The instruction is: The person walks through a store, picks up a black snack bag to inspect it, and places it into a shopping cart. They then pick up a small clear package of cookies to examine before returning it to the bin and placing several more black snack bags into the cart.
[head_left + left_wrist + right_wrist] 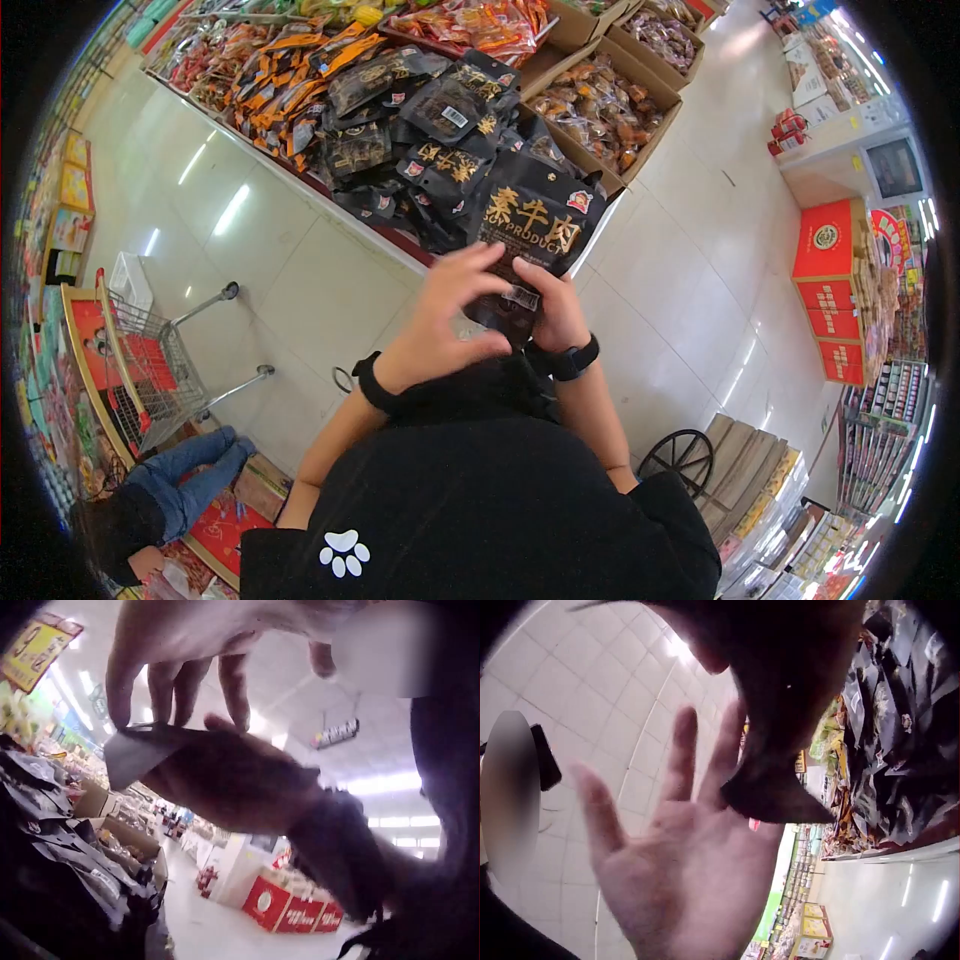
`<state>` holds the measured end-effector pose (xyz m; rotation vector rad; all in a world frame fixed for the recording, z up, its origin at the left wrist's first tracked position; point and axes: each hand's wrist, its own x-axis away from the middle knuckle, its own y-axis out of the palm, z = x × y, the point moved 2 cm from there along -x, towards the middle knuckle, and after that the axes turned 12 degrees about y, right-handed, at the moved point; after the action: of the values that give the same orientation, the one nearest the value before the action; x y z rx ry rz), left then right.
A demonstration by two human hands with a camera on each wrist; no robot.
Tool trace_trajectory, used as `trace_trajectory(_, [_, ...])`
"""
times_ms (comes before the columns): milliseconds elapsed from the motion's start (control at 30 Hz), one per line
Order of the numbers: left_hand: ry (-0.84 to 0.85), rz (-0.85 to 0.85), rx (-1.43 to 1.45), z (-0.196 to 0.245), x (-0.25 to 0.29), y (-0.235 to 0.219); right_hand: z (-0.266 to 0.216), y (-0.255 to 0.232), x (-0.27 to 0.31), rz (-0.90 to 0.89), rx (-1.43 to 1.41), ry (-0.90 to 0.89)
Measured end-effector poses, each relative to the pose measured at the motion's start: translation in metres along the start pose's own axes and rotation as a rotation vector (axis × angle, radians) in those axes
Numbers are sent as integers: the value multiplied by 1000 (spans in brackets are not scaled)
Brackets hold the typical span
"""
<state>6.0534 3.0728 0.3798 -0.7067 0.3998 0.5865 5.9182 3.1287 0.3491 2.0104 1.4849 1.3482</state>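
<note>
A black snack pouch (535, 215) with gold lettering is held in front of the body, over the edge of the display. My right hand (560, 315) grips its lower right side, thumb lying across the printed front. Beside the pouch's left edge is my left hand (445, 315), slightly blurred, its fingers spread and its thumb apart. From the right wrist, the left hand (690, 877) shows an open palm, partly covered by the dark pouch (772, 787). The left wrist view has the left fingers (184, 690) hanging just above the pouch's pale edge (139, 757).
More black pouches (440, 110) are heaped on the display, next to orange packets (300, 85) and a cardboard box (650, 140) of wrapped snacks. A shopping cart (150, 370) and a person in jeans (190, 480) are at the left. Red cartons (830, 290) stand at the right.
</note>
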Motion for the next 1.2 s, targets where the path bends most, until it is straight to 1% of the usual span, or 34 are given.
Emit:
trace_trajectory(33, [-53, 147, -61, -4, 2, -7, -1, -2, 0, 7, 6, -7])
trace_trajectory(100, [-278, 471, -117, -8, 7, -11, -4, -1, 4, -2, 69, -53])
trace_trajectory(133, [-280, 469, -117, -12, 10, -11, -5, 0, 6, -1, 68, -51])
trace_trajectory(200, [-561, 461, 611, -24, 18, -6, -9, 3, 8, -44, 188, -68])
trace_trajectory(233, [-563, 461, 612, -21, 18, -7, -8, 2, 7, -43, 188, -67])
trace_trajectory(300, [-692, 296, 754, -6, 15, -9, -6, 1, 4, -61, 336, -120])
trace_trajectory(333, [-703, 288, 740, -2, 14, -9, -9, 8, 9, -59, 324, -91])
trace_trajectory(467, [-733, 291, 735, 5, 13, -8, -8, 12, 12, -20, 321, -67])
trace_trajectory(567, [-768, 343, 774, 10, 12, -9, -7, 15, 14, -4, 254, -49])
trace_trajectory(633, [-703, 382, 824, 15, 8, -11, -9, 19, 17, 6, 257, -48])
trace_trajectory(867, [-702, 359, 861, 22, 7, -18, -14, 29, 25, 25, 219, -43])
trace_trajectory(933, [-717, 356, 911, 26, 5, -19, -16, 30, 26, 79, 193, -101])
trace_trajectory(967, [-718, 356, 912, 26, 5, -19, -17, 30, 26, 79, 193, -101])
trace_trajectory(1033, [-629, 281, 904, 28, 5, -20, -21, 29, 28, 63, 196, -101])
trace_trajectory(1100, [-616, 278, 917, 29, 3, -21, -25, 29, 29, 78, 190, -98])
trace_trajectory(1200, [-604, 276, 910, 27, 4, -20, -28, 26, 26, 63, 262, -148])
